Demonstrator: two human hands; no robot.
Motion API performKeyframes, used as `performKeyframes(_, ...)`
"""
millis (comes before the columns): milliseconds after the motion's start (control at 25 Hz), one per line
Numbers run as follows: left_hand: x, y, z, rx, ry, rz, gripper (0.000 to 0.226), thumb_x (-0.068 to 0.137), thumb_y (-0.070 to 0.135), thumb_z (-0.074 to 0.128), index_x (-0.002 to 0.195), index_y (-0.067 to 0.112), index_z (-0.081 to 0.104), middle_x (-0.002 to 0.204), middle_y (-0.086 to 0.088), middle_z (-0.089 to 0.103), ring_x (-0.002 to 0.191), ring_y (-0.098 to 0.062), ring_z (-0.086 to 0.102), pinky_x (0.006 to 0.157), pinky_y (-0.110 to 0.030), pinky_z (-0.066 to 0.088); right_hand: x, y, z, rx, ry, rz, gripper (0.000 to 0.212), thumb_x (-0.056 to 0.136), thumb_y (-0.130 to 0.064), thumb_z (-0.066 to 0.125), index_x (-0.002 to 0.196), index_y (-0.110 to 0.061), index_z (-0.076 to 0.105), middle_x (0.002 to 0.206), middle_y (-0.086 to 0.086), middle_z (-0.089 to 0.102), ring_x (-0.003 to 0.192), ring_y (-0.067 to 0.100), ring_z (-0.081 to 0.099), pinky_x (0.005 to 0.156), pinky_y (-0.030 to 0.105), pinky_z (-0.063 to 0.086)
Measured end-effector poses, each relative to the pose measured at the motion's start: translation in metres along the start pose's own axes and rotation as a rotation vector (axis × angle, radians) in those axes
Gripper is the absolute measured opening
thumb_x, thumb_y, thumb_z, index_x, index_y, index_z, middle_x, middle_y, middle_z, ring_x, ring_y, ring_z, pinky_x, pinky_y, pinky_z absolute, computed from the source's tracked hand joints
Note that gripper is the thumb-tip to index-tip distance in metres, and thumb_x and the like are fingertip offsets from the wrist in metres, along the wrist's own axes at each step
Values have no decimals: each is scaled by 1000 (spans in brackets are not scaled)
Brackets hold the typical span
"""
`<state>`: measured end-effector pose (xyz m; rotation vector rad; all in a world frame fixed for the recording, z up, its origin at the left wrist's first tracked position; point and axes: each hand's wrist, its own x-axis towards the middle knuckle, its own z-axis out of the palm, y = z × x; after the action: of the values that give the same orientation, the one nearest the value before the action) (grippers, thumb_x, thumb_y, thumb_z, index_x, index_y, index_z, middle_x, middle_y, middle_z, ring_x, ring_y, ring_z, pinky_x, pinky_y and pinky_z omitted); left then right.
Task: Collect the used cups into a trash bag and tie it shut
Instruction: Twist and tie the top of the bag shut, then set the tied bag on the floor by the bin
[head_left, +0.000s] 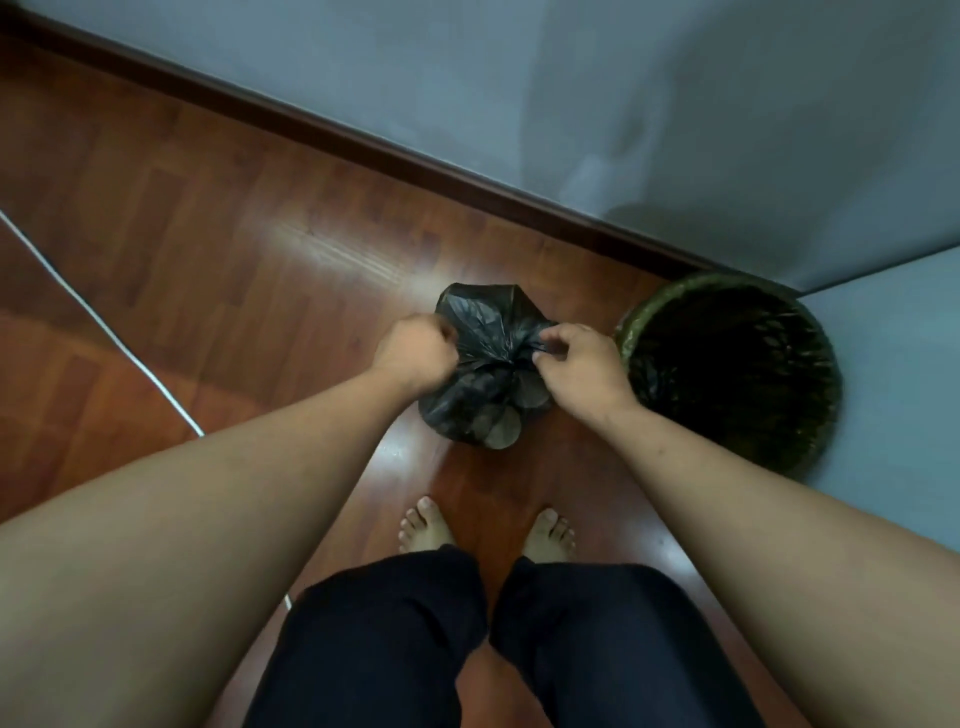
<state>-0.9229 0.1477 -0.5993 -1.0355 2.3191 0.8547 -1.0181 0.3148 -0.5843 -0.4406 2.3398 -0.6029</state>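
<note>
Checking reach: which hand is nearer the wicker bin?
Right. The right hand pinches the trash bag just beside the wicker bin; the left hand grips the bag's far side.

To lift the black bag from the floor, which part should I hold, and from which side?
Probably the gathered neck of the bag, from above. The plastic bunches there into a narrow twist between the left hand and right hand, while the bulging body below gives no firm hold. The basket crowds its right side.
</note>
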Motion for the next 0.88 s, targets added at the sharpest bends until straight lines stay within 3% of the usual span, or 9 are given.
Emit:
performKeyframes(160, -93, 44, -77, 32, -14, 21, 38, 90, 15, 45, 119, 11, 68, 121, -15, 68, 111, -34, 62, 96, -38, 51, -86, -39, -87, -63, -6, -33, 32, 91, -22, 59, 120, -12, 67, 124, 5, 65, 114, 22, 60, 100, 29, 45)
performKeyframes(280, -159, 80, -131, 58, 18, 74, 39, 91, 17, 42, 121, 9, 67, 127, -16, 66, 118, -34, 59, 100, -38, 48, -142, -74, -155, -102, 26, -52, 36, 91, -25, 57, 125, -15, 64, 125, 4, 62, 117, 24, 57, 99, 32, 45)
performKeyframes(440, -256, 147, -206, 46, 82, 195, 40, 96, 17, 37, 123, 6, 65, 132, -15, 62, 124, -34, 54, 104, -37, 44, -225, -119, -255, -218, 85, -64, 47, 92, -28, 54, 138, -15, 53, 143, 4, 52, 133, 25, 47, 108, 34, 38)
performKeyframes(600, -337, 201, -263, 112, 156, 357, 38, 97, 20, 36, 111, 5, 67, 124, -19, 66, 115, -37, 58, 95, -39, 48, -305, -144, -334, -263, 194, -48, 51, 93, -27, 52, 141, -12, 48, 146, 11, 48, 136, 29, 43, 111, 38, 36)
performKeyframes(760, -398, 237, -300, 168, 204, 482, 36, 97, 21, 38, 110, 3, 67, 122, -20, 66, 114, -37, 59, 96, -40, 48, -386, -148, -389, -269, 303, -34, 51, 93, -27, 49, 142, -13, 45, 147, 8, 47, 135, 28, 42, 109, 40, 38)
performKeyframes(880, -436, 279, -307, 193, 197, 565, 33, 97, 21, 38, 95, 4, 66, 108, -16, 68, 99, -36, 60, 86, -40, 51, -444, -127, -429, -243, 383, 7, 50, 94, -26, 47, 142, -13, 44, 148, 6, 45, 136, 27, 40, 107, 39, 37)
